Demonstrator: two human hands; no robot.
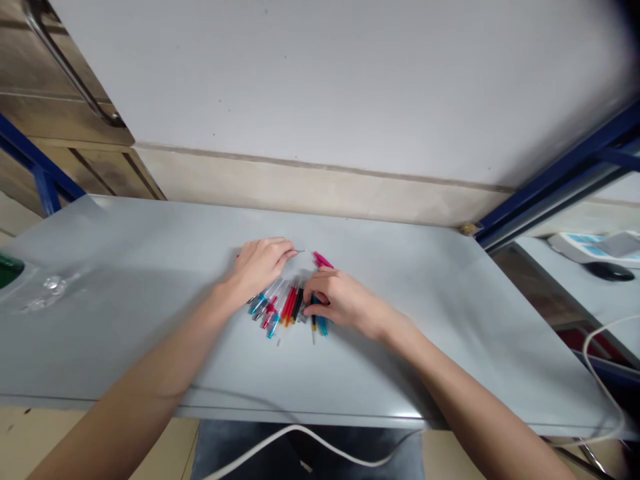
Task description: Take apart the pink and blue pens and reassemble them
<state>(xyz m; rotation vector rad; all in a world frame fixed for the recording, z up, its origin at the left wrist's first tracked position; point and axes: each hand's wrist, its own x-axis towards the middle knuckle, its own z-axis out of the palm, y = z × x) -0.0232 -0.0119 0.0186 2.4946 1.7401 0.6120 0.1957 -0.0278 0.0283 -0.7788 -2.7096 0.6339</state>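
My left hand (266, 261) is closed in a pinch over the back of the pile. A thin pen part with a silvery tip (303, 251) sticks out from its fingertips toward the right; the rest is mostly hidden by the hand. My right hand (345, 297) has its fingers curled down at the pile's right side, and what they grip cannot be made out. Between the hands lie clear pen barrels (274, 325) with blue and red ends, red pen refills (289, 305) and black refills (298, 305). Pink pen parts (323, 259) lie just behind my right hand.
The grey table (150, 320) backs onto a wall. At left are crumpled clear plastic (50, 287) and a green object (10, 270). A white cable (300, 430) crosses my lap. On a neighbouring table at right sit a white device (595, 247) and a black mouse (609, 271).
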